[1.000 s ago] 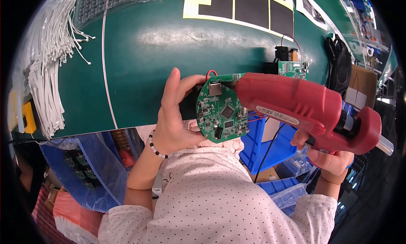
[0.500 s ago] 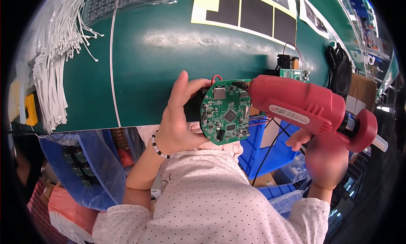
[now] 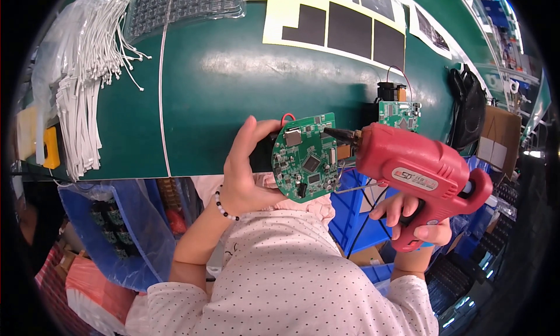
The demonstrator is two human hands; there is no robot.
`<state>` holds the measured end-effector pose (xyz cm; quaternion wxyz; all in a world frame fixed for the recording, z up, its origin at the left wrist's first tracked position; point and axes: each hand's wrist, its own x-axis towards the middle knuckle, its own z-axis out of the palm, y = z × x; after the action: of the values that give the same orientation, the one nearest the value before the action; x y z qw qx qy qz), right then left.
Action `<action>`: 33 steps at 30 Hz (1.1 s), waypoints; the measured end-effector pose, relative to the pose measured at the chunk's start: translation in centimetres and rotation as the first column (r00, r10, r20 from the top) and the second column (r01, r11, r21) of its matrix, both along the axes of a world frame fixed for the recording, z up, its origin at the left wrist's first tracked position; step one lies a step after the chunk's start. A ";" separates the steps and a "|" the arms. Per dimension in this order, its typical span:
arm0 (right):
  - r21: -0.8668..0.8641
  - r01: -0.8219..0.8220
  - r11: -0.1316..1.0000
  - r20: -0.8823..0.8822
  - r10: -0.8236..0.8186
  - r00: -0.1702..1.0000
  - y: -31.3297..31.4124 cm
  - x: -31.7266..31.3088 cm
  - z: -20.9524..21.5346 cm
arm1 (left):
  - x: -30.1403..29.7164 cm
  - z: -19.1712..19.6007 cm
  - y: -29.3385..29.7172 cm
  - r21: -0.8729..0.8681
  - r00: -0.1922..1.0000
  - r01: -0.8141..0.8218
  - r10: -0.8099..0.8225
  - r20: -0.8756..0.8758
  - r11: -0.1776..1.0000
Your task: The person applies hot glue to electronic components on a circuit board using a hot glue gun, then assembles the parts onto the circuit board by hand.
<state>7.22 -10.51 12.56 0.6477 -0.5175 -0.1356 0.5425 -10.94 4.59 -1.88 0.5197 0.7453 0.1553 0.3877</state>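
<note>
My left hand (image 3: 248, 176) grips a green circuit board (image 3: 303, 164) by its rounded left side, thumb below and fingers at the top edge. The board is tilted up with its chips and connectors showing, and a red wire loops at its top. A dark part sits behind it, mostly hidden. In my right hand (image 3: 411, 219) is a red hot glue gun (image 3: 417, 167), the fingers wrapped round its handle. Its dark nozzle points left at the board's upper right; I cannot tell whether it touches. Below the nozzle sticks out a wire stand.
On the green table (image 3: 216, 108) stands a second circuit board (image 3: 399, 115) with a black part. White cable ties (image 3: 81, 114), a clear plastic tray (image 3: 186, 12) and yellow-and-black sheets (image 3: 350, 30) lie around. A black pouch (image 3: 466, 106) is at right. Blue bins (image 3: 356, 213) sit below the edge.
The glue gun has tipped, its rear end now lower and nearer the left, and its nozzle has drawn slightly down the board. The board in my left hand has turned a little.
</note>
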 end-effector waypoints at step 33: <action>0.376 -0.006 0.927 -0.266 0.114 0.957 -4.0 0.9 -3.0 | 0.5 2.0 1.0 0.440 0.966 -0.216 0.126 0.225 0.872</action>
<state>8.08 -14.54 9.61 0.7294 -0.2981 -0.1575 0.5952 -10.47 5.57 0.15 0.3037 0.7903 0.0743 0.5270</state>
